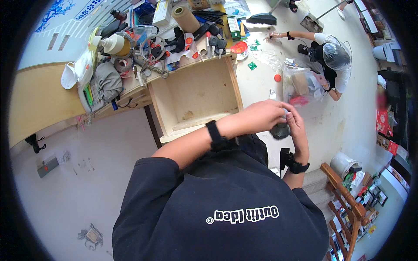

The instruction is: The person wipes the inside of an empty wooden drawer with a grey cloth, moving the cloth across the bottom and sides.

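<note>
My left hand (272,114) and my right hand (297,122) meet in front of my body, to the right of an open wooden drawer (199,91). Between them is a small, dark greenish-grey, rounded object (280,131) with a paler upper part; its exact kind is unclear. The left fingers curl over its top, while the right hand grips it from the side. Fingers partly hide the object. Each wrist wears a black strap, and a black device sits on the right one.
A cluttered wooden desk (72,98) holds a pump bottle (112,45), keys (218,43) and a thread cone (184,18). Another person (333,62) crouches on the floor beside a clear plastic bag (302,83). A broom (263,19) is behind; a wooden railing (346,199) stands at right.
</note>
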Demonstrator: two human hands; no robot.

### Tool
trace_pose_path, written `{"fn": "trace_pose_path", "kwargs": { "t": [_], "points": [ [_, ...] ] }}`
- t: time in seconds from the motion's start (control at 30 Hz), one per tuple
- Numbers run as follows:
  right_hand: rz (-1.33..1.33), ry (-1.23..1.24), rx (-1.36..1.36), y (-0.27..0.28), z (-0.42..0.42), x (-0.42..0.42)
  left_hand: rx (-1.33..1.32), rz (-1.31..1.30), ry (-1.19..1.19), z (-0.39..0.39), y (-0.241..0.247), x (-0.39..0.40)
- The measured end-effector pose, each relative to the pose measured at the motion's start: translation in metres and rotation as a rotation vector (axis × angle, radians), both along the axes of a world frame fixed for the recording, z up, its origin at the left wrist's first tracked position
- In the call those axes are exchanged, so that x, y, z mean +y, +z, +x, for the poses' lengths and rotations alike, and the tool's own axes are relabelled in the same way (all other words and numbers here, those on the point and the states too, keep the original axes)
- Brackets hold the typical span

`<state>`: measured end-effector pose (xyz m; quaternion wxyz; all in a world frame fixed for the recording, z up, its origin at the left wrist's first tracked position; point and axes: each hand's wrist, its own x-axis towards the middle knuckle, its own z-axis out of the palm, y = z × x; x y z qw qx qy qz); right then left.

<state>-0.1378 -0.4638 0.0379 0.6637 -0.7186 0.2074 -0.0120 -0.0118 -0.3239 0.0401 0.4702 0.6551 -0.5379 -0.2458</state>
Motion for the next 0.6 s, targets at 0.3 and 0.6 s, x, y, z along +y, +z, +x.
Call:
{"fn": "trace_pose_path", "kwargs": {
  "t": [0.3,0.6],
  "points": [
    [0.026,0.127,0.139,-0.003,0.0,0.019,0.34,0.381,0.382,0.063,0.054,0.1],
    [0.024,0.093,0.154,-0.014,0.004,0.027,-0.194,0.834,0.68,0.096,0.015,0.209]
  ]
}}
